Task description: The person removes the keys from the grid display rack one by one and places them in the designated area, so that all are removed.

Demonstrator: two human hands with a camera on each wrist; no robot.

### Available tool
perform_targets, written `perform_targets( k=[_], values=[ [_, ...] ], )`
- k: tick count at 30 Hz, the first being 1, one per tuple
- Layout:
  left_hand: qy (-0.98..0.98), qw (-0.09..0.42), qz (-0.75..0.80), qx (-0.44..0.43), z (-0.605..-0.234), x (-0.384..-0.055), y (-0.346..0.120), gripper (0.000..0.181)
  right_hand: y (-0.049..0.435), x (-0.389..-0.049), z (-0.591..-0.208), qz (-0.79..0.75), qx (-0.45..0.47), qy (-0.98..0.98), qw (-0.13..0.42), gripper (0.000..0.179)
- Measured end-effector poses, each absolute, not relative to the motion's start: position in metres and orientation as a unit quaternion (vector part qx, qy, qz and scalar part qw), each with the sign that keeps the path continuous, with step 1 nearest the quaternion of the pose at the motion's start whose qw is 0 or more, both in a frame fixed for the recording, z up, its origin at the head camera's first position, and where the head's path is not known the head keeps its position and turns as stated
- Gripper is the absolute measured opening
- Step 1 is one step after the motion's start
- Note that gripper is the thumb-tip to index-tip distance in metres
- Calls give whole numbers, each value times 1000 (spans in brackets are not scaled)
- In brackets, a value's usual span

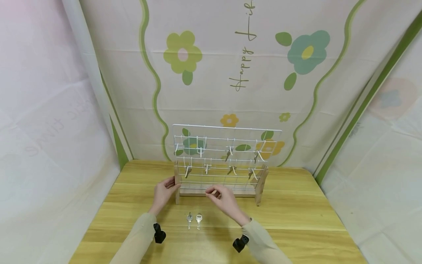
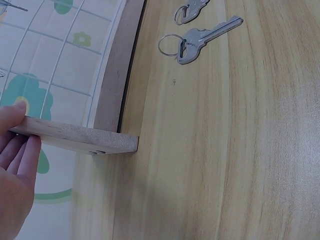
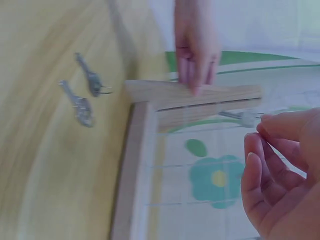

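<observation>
Two metal keys (image 2: pixel 195 41) on wood-grain table (image 1: pixel 296 205), lower centre of head view; one cut off at top edge of left-wrist view. Right hand (image 1: pixel 225 200) higher, right of them, fingers bent, tips close together; cannot tell whether anything pinched. Left hand (image 1: pixel 163 192), cropped in left-wrist view, grips wooden side post (image 2: pixel 80 134) of wire grid rack (image 1: pixel 227 128). Hung keys (image 1: pixel 187 172) small, indistinct.

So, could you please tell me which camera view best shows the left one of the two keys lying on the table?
The left wrist view: there the left key appears whole, large and sharp. The head view shows it whole but small; the right wrist view shows it blurred.
</observation>
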State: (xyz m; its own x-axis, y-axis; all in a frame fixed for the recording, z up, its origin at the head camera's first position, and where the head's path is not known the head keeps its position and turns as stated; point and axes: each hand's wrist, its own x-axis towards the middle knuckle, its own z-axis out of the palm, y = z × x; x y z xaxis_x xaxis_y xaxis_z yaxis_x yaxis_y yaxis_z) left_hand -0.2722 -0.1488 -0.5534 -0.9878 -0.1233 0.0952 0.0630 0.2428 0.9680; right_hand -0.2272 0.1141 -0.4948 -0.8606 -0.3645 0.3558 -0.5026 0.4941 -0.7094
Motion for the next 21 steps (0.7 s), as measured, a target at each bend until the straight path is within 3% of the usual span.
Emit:
perform_targets(
  k=[7,21],
  values=[
    [-785,70,-616,23,-554,-273,-149,47,129,-225,-463,445,218,-863,102,9],
    [-782,72,-619,23,-555,-272,-149,48,156,-236,-424,493,158,-827,219,13]
  ],
)
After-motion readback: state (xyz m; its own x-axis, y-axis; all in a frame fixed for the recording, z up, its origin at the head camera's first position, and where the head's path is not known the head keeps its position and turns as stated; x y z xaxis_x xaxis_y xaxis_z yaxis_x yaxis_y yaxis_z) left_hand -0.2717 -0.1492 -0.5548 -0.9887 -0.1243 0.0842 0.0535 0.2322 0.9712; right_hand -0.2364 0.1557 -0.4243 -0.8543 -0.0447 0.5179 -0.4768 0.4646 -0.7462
